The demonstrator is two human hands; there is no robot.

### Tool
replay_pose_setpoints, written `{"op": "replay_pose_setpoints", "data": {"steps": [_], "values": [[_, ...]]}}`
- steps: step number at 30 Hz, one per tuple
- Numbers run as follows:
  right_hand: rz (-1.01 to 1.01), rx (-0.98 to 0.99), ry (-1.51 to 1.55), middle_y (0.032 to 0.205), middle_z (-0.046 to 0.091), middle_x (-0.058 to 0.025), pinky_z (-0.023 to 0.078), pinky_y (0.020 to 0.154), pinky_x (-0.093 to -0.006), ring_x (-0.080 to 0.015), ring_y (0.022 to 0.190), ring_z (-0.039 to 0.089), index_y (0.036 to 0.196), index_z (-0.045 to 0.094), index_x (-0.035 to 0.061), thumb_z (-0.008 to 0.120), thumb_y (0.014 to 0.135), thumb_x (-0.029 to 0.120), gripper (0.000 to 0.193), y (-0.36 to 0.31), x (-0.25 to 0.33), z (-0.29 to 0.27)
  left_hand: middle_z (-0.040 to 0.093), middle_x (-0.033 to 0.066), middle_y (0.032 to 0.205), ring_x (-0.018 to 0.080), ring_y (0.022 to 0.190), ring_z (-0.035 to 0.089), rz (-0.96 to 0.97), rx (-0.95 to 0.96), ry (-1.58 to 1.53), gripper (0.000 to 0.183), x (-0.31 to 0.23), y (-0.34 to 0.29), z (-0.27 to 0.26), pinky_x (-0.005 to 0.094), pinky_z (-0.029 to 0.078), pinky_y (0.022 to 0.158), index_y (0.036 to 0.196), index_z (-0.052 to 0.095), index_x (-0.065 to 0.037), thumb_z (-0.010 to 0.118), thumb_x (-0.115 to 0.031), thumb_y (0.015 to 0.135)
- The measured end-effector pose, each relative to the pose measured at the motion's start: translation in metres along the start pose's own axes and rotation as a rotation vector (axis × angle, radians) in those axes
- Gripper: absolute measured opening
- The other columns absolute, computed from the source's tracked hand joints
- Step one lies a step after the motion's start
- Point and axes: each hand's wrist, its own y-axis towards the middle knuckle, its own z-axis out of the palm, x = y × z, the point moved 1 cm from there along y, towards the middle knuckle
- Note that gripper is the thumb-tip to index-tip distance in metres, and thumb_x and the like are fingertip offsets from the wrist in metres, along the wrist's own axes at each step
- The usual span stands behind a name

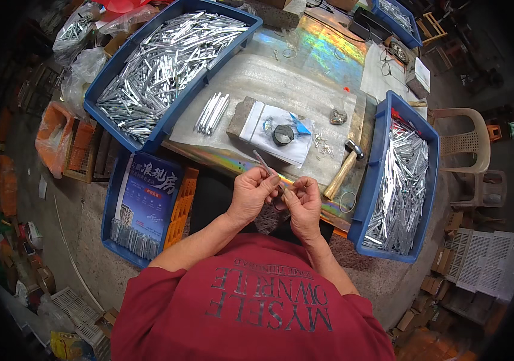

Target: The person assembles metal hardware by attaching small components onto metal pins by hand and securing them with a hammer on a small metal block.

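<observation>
Left hand: pinching slim metal strip
Right hand: grasping — the strip's near end
Hammer: lying — near blue plastic bin

Left bin: smooth plastic, holding glossy metal strips. Right bin: smooth plastic, shiny metal lengths within. Block, centre: rough, stone-like, topped with matt paper. Hammer, right: smooth wooden handle, metal head. Sheet, far: glossy, iridescent. Bags, far left: clear, crinkled plastic. Chair, far right: plastic. Shirt, near: matt cloth.
</observation>
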Motion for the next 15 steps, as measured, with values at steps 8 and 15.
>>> {"op": "replay_pose_setpoints", "data": {"steps": [8, 15], "values": [[-0.030, -0.030, -0.080, 0.080, 0.040, 0.0006, 0.033, 0.053, -0.0159, -0.0033, 0.064, 0.039, 0.093, 0.039, 0.0050, 0.049, 0.078, -0.003, 0.020, 0.0006, 0.0015, 0.0028, 0.053, 0.0011, 0.062, 0.0039, 0.051, 0.048, -0.031, -0.034, -0.073, 0.011, 0.0004, 0.0000, 0.0023, 0.0145, 0.038, 0.043, 0.078, 0.052, -0.004, 0.056, -0.014, 0.079], [-0.034, -0.024, -0.127, 0.081, 0.042, -0.0003, 0.035, 0.055, -0.0153, -0.0036, 0.066, 0.042, 0.096, 0.039, 0.0040, 0.049, 0.079, 0.000, 0.020, 0.0016, 0.0036, 0.0037, 0.054, 0.0013, 0.062, 0.0041, 0.051, 0.049, -0.073, -0.033, -0.121, 0.012, 0.0016, -0.0013, 0.0020, 0.0146, 0.038, 0.043, 0.077, 0.051, -0.004, 0.056, -0.015, 0.079]]}}
